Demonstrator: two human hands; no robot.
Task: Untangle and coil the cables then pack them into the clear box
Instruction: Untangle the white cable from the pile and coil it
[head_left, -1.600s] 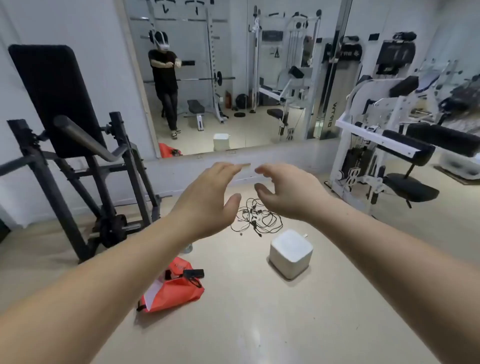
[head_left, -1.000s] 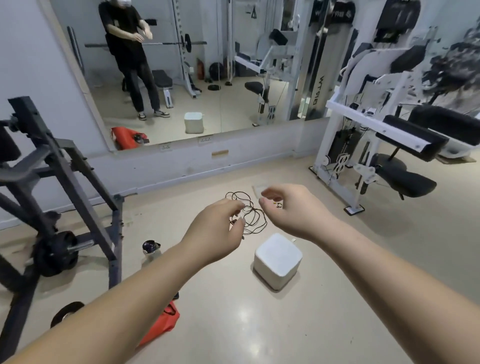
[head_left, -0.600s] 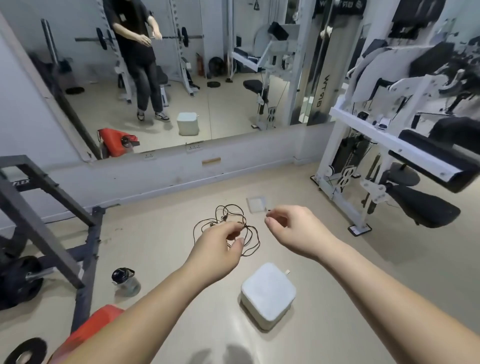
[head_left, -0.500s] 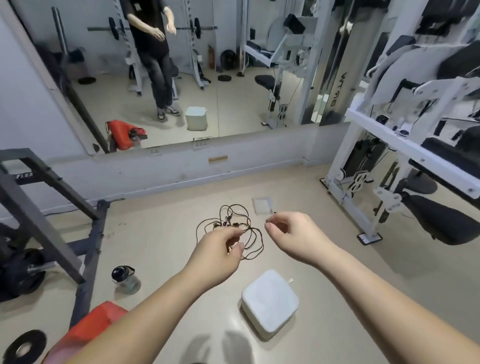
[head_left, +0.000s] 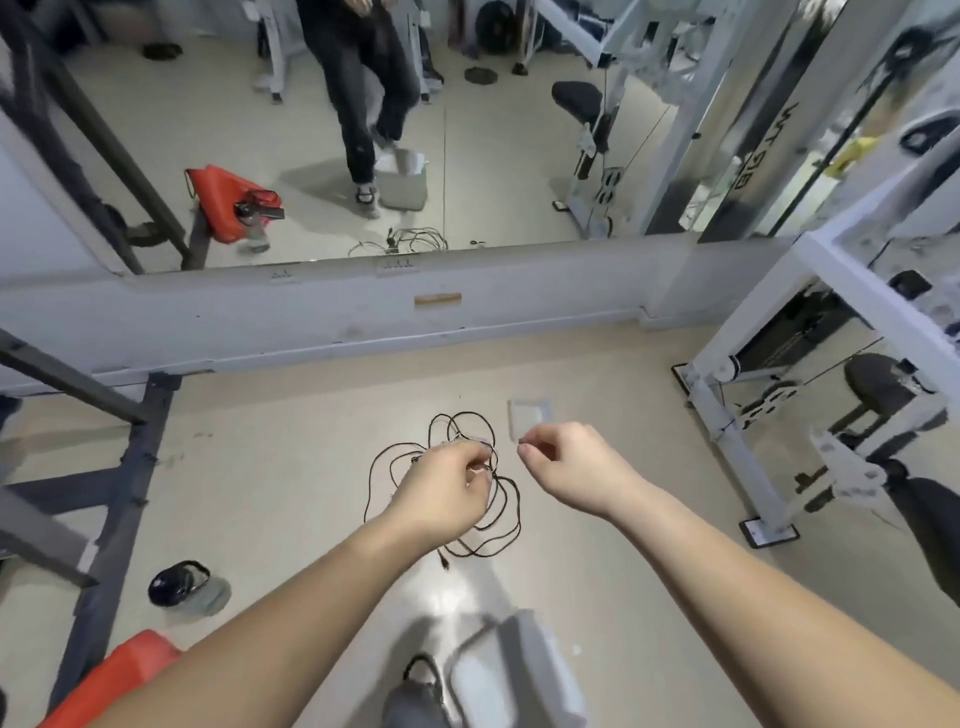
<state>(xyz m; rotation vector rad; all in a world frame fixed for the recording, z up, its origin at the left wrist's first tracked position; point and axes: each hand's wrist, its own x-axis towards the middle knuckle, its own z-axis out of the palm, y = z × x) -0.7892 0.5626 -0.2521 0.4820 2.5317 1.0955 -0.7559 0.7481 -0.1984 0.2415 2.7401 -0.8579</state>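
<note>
Curled over the cables (head_left: 503, 512), the left hand (head_left: 447, 491) hides its grip; the right hand's (head_left: 569, 462) fingertips meet, contents indiscernible.

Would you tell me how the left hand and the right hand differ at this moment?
The left hand overlaps the black cables in the view; the right hand sits beside them, near the flat clear lid. The left hand shows mostly its back; the right hand shows thumb and fingertips nearly touching. Both have curled fingers; whether either holds anything is unclear.
</note>
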